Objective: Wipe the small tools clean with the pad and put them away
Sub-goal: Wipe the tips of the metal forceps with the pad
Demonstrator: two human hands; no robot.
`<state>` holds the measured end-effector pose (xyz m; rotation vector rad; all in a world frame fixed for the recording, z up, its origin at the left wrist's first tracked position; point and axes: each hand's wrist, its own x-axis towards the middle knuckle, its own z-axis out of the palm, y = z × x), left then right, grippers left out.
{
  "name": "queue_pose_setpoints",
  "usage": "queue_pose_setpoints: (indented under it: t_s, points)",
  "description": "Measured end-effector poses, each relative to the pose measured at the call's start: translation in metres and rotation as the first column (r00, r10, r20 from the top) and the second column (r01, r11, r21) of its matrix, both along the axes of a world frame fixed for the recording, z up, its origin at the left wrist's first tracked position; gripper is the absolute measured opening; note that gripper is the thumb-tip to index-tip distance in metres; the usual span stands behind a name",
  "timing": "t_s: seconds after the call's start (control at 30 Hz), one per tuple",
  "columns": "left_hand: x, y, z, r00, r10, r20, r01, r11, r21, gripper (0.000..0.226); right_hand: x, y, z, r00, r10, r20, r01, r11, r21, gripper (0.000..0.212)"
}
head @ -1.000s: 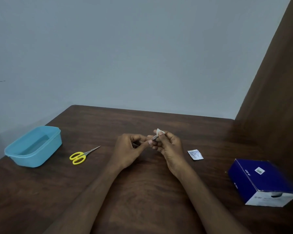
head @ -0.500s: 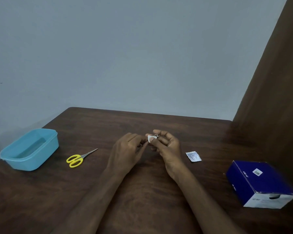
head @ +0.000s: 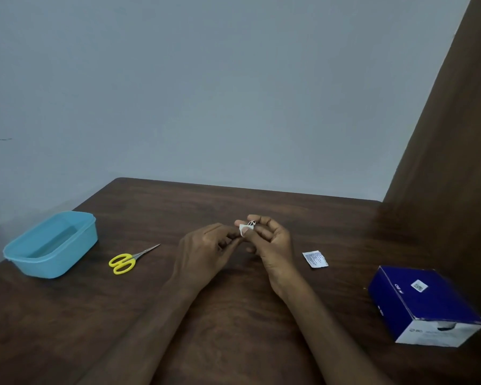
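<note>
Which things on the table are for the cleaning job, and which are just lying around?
For the job:
white pad, pinched in the right hand
small metal tool, held between both hands
left hand
yellow scissors
blue tub, probably for putting away

Lying about:
torn wrapper
dark blue box

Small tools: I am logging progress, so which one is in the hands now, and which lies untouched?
A small metal tool is pinched with the white pad between both hands; the yellow-handled scissors lie untouched on the table, left of them.
</note>
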<state>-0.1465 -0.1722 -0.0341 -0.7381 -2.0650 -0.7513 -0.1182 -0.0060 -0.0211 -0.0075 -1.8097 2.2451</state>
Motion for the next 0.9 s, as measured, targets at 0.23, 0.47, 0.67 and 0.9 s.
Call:
queue_pose_setpoints:
  t_s: [0.23, 0.47, 0.67, 0.9]
  points:
    - [0.005, 0.001, 0.003, 1.000, 0.025, 0.019, -0.026, 0.999, 0.024, 0.008, 0.000, -0.002, 0.001, 0.998, -0.058, -0.023, 0.057, 0.998, -0.026, 0.020]
    - [0.023, 0.004, 0.010, 0.996, 0.082, 0.036, -0.086, 0.992, 0.095, 0.009, 0.012, 0.003, 0.004, 0.982, -0.161, -0.095, 0.160, 0.987, -0.016, 0.003]
    - [0.037, 0.018, 0.022, 0.630, -0.553, 0.545, -0.165, 0.591, 0.790, 0.012, 0.023, 0.020, 0.004, 0.941, -0.216, -0.261, 0.240, 0.969, 0.066, 0.007]
    - [0.045, 0.020, 0.037, 0.248, -0.809, 0.533, -0.278, 0.468, 0.839, 0.012, 0.026, 0.010, 0.001, 0.959, -0.091, -0.269, 0.124, 0.986, 0.108, 0.020]
